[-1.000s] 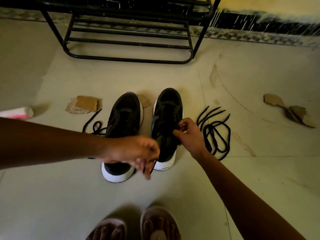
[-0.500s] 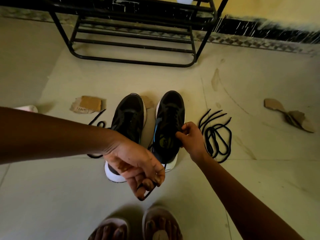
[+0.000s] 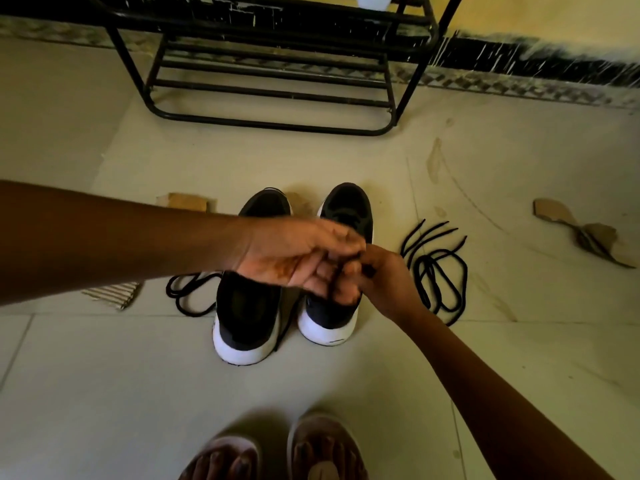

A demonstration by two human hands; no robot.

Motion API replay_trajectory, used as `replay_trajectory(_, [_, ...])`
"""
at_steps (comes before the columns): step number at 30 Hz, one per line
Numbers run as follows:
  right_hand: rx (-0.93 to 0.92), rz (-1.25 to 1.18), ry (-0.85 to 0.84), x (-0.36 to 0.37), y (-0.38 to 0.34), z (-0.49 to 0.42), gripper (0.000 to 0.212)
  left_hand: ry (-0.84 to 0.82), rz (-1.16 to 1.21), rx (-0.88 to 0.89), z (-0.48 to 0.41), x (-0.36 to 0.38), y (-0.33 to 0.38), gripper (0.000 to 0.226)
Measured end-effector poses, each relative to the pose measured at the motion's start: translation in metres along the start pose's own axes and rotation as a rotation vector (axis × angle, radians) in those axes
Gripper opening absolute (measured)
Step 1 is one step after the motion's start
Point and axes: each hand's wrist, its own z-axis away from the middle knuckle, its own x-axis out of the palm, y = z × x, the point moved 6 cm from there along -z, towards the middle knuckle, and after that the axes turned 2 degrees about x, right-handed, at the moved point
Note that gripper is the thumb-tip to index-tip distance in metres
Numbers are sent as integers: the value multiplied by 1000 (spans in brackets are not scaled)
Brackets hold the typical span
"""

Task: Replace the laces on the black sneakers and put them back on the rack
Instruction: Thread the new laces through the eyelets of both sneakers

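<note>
Two sneakers (image 3: 247,313), toes toward rack (image 3: 270,124), lace (image 3: 333,280) pinched

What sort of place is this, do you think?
Probably a home entryway or hallway: a black metal shoe rack stands by the yellow wall, and black sneakers sit on the tiled floor.

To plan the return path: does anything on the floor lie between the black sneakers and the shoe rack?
Nothing visible blocks the way. The tiled floor from the black sneakers to the shoe rack lies open; a cardboard scrap sits left of the toes, and coiled laces lie to the right.
</note>
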Motion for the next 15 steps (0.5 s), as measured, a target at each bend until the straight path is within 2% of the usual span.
replay_trajectory(3, [9,-19,129,-13,3,-1,7,385,52,257,-6,-34,34,12])
replay_trajectory(4, [37,-42,164,-18,6,-2,10,534,-53,312,-7,-51,41,13])
replay_trajectory(6, [122,-114,199,-24,10,-3,15,725,-509,277,-9,-74,43,25])
replay_trajectory(8, [231,-261,208,-25,12,-4,16,705,-936,144,-16,-78,27,33])
replay_trajectory(11, [331,-451,185,-20,9,-4,18,584,-1164,44,-22,-70,-5,19])
replay_trajectory(15, [394,-594,195,-13,5,-5,18,484,-1551,43,-30,-53,-18,31])
